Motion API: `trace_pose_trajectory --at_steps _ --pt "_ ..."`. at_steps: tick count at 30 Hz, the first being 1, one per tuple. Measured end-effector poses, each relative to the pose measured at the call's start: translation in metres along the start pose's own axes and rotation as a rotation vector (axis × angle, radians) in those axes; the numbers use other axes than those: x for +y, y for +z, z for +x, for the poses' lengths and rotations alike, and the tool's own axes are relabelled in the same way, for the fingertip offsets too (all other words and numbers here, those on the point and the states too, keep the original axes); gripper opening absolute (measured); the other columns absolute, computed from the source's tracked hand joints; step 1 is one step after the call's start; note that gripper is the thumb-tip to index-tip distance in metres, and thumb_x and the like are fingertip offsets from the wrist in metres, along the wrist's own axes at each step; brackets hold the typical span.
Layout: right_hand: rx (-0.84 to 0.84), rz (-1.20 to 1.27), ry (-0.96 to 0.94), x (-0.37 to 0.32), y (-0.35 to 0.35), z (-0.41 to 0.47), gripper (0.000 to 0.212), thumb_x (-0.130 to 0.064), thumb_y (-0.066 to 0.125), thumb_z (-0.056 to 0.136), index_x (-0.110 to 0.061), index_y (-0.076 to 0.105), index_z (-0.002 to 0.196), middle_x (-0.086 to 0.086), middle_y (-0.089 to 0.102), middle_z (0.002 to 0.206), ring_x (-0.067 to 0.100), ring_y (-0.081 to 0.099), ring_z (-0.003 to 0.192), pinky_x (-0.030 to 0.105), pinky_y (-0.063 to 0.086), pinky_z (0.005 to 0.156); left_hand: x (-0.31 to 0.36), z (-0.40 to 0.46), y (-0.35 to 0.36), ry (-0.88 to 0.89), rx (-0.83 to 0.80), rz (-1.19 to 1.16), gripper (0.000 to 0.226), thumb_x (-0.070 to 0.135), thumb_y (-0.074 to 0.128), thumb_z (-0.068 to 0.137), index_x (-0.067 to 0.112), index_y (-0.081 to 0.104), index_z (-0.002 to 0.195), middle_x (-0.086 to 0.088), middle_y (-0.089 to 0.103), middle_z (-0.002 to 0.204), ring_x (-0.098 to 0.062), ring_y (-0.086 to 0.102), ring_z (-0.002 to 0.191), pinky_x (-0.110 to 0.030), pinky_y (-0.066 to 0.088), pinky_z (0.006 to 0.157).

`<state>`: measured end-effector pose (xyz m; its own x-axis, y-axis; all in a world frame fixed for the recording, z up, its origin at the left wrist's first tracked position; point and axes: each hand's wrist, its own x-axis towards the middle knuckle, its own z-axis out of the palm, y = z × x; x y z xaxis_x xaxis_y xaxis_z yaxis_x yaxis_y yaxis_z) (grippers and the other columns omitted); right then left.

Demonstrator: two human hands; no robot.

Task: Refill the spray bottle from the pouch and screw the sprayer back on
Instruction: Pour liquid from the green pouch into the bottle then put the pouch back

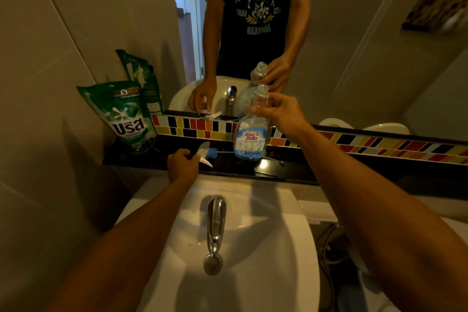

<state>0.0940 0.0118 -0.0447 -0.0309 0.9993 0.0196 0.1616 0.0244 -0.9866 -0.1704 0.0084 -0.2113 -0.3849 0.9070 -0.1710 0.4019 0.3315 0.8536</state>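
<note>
Your right hand gripped the neck of the open "King's Stella" spray bottle, standing on the dark ledge. Your left hand clasped the detached sprayer there. The green pouch, numbered "5", leaned left.

Right hand gripping neck of uncapped spray bottle on black ledge; left hand holding sprayer; green pouch leaning at left.

Single head view looks forward and down, close over the sink.
</note>
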Motion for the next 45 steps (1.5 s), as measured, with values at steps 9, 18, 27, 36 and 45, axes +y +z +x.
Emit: trace_pose_trajectory --at_steps 9,18,27,36,45 --pt "0.000 0.026 -0.033 0.000 0.010 -0.004 0.042 -0.010 0.078 0.088 -0.009 0.068 0.129 0.006 0.077 0.116 0.020 0.076 0.104 0.038 0.063 0.090 0.047 -0.029 -0.004 0.324 -0.387 -0.169 0.069 0.019 0.081 0.081 0.017 0.049 0.142 0.001 0.050 0.134 -0.017 0.052 0.120 -0.030 0.050 0.093" --pt "-0.031 -0.019 -0.086 -0.008 0.025 -0.020 0.041 -0.011 0.076 0.091 -0.010 0.068 0.131 0.004 0.076 0.118 0.017 0.074 0.107 0.035 0.063 0.090 0.095 -0.044 -0.007 0.367 -0.653 -0.332 0.061 0.002 0.077 0.082 0.012 0.049 0.135 -0.009 0.065 0.122 -0.024 0.066 0.112 -0.037 0.062 0.082" --pt "-0.084 -0.080 -0.060 0.013 0.040 -0.029 0.038 -0.004 0.072 0.093 -0.007 0.065 0.131 0.007 0.074 0.120 0.018 0.073 0.107 0.031 0.062 0.087 0.067 -0.036 0.005 0.324 -0.601 -0.282 0.055 -0.005 0.067 0.088 0.016 0.048 0.135 -0.014 0.057 0.135 -0.032 0.060 0.121 -0.051 0.056 0.093" --pt "-0.069 -0.188 -0.129 0.005 0.045 -0.026 0.038 -0.012 0.073 0.093 -0.011 0.065 0.131 0.001 0.074 0.118 0.015 0.071 0.109 0.034 0.060 0.092 0.066 -0.038 -0.004 0.462 -0.545 -0.265 0.060 0.006 0.067 0.092 0.011 0.041 0.146 -0.004 0.060 0.125 -0.013 0.065 0.103 -0.018 0.057 0.074" --pt "-0.117 -0.271 -0.116 0.012 0.044 -0.035 0.028 -0.012 0.074 0.093 -0.015 0.067 0.120 0.003 0.073 0.114 0.017 0.072 0.106 0.039 0.061 0.094 0.050 -0.042 -0.010 0.465 -0.580 -0.160 0.055 0.004 0.067 0.091 0.010 0.045 0.141 -0.008 0.059 0.125 -0.022 0.067 0.107 -0.022 0.060 0.074"
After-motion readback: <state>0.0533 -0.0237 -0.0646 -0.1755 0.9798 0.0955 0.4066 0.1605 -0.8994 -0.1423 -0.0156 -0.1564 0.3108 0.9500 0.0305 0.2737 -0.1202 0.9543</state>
